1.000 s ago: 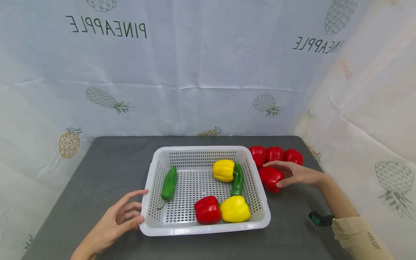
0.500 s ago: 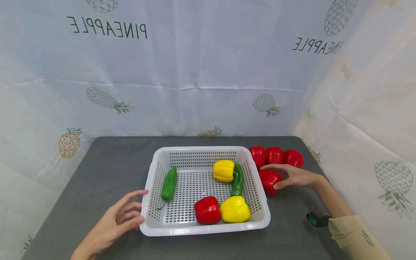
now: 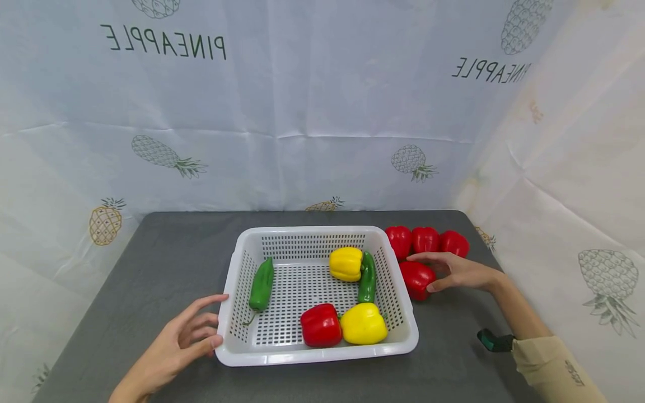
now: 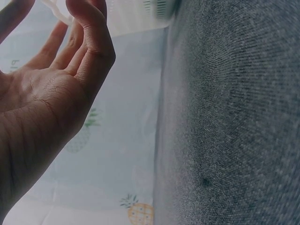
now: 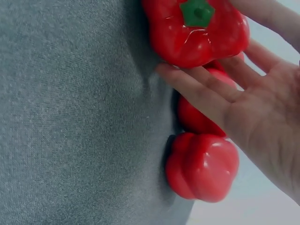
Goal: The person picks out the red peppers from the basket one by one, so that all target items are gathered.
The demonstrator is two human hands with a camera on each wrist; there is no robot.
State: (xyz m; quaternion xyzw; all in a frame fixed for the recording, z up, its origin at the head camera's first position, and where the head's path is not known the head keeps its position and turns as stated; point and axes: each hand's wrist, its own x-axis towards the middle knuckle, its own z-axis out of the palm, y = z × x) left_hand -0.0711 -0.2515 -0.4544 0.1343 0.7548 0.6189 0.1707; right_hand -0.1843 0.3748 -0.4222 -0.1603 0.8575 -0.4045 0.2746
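In the head view my right hand [image 3: 456,272] is at a red bell pepper [image 3: 416,280] on the table, just right of the white basket [image 3: 314,357]. Its fingers reach over the far side and the thumb lies at the near side. The right wrist view shows this pepper's green stem [image 5: 197,12], with fairly straight fingers [image 5: 197,91] against its side. At the basket's left wall, my left hand [image 3: 173,347] touches the rim with fingertips and thumb, fingers loosely bent. Inside the basket lie a red bell pepper [image 3: 321,326] and two yellow bell peppers [image 3: 364,324] [image 3: 345,264].
Two long green peppers [image 3: 261,284] [image 3: 367,278] also lie in the basket. Behind my right hand, three red bell peppers [image 3: 425,240] stand in a row at the table's back right. A pineapple-print sheet [image 3: 302,168] hangs behind the grey table [image 3: 171,263].
The red bell pepper at my right hand shifted slightly left and nearer, then stayed put. Since then the right hand has drawn back a little to the right. My left hand has not moved.
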